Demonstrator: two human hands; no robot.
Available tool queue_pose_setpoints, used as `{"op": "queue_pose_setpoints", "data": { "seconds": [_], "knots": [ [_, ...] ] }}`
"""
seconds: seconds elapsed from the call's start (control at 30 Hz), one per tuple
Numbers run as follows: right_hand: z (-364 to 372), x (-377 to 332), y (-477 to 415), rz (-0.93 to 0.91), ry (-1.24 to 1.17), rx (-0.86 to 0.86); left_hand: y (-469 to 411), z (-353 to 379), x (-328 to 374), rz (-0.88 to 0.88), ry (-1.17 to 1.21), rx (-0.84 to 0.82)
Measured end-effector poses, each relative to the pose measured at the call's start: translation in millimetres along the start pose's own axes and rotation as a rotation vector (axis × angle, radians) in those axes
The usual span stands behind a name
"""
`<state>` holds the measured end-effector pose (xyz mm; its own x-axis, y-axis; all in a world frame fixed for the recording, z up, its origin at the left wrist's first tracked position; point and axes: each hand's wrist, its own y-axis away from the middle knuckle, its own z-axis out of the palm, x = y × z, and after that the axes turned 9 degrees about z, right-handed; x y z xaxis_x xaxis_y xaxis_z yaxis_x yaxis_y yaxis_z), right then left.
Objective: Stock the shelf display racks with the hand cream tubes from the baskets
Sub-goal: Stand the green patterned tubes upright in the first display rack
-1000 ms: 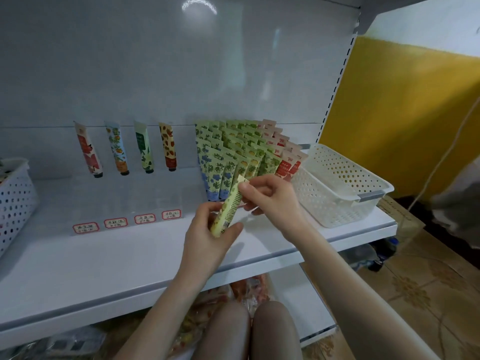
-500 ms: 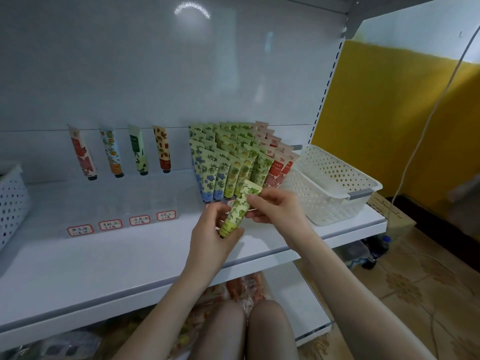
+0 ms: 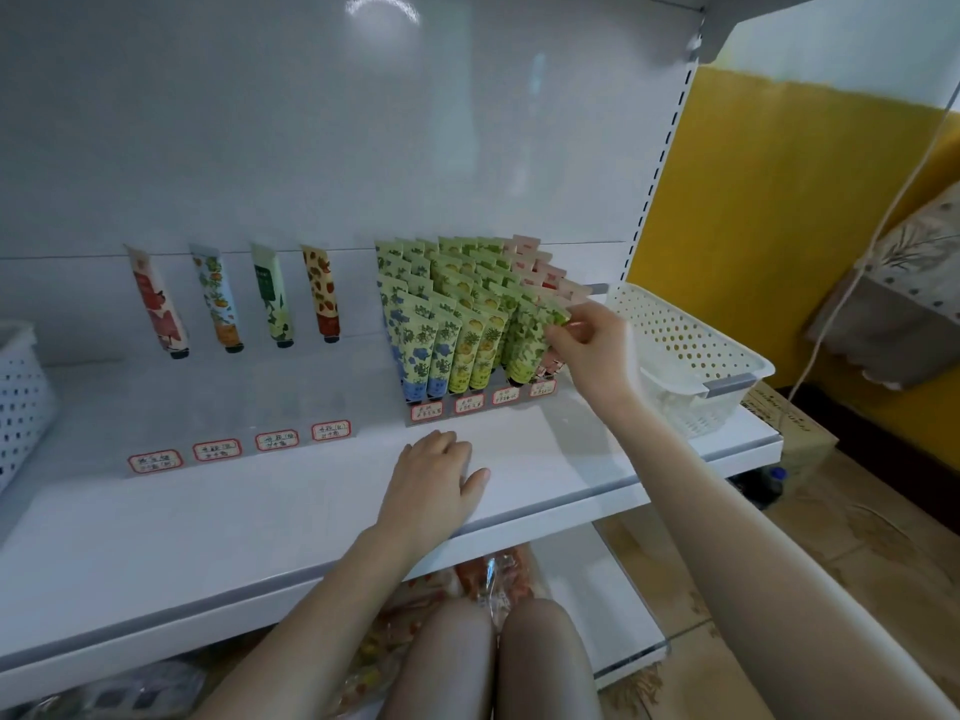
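A person faces a white shelf (image 3: pixel 260 522) and works with two bare hands. The right hand (image 3: pixel 592 350), just right of centre, pinches the flat top end of a green tube (image 3: pixel 525 350) between thumb and fingertips. This tube stands cap down and leans back at the front of the green lane in a full rack (image 3: pixel 491 402), in the middle of the frame. The left hand (image 3: pixel 434 478), at lower centre, lies palm down on the shelf with relaxed fingers and holds nothing.

The full rack carries four kinds of tube, from left to right: blue-flowered, yellow, green and pink. They overlap too closely to count exactly. Two blue and two yellow tubes show in the front row. Four red-bordered labels (image 3: pixel 469 403) sit along the rack's front edge.

Further left is a second rack (image 3: pixel 239 407) of clear plastic. Four tubes stand in a row at its back: a red tube (image 3: pixel 158 309), an orange tube (image 3: pixel 218 298), a dark green tube (image 3: pixel 272 298) and a brown tube (image 3: pixel 323 293). It has four labels of its own.

Two perforated baskets rest on the shelf. A white basket (image 3: pixel 685 350) sits at centre right, beside the full rack. A second basket (image 3: pixel 21 402) is cut off by the left edge.

Two knees (image 3: pixel 498 662) show at bottom centre. A yellow wall (image 3: pixel 779 200) fills the upper right.
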<state>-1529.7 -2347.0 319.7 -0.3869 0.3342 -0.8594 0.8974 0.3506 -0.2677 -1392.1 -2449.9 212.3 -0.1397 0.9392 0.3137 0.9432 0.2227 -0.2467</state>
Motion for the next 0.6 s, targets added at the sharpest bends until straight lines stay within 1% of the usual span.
{"op": "queue_pose_setpoints", "data": {
  "seconds": [0.23, 0.4, 0.6],
  "knots": [
    [22, -1, -9, -0.017, 0.068, -0.028, 1, 1, -1, -0.018, -0.012, 0.006],
    [28, -2, -13, -0.010, 0.068, -0.074, 1, 1, -1, -0.016, -0.002, 0.027],
    [33, -1, -16, -0.042, 0.175, -0.102, 2, 0, 0, -0.016, -0.007, 0.043]
  ]
}}
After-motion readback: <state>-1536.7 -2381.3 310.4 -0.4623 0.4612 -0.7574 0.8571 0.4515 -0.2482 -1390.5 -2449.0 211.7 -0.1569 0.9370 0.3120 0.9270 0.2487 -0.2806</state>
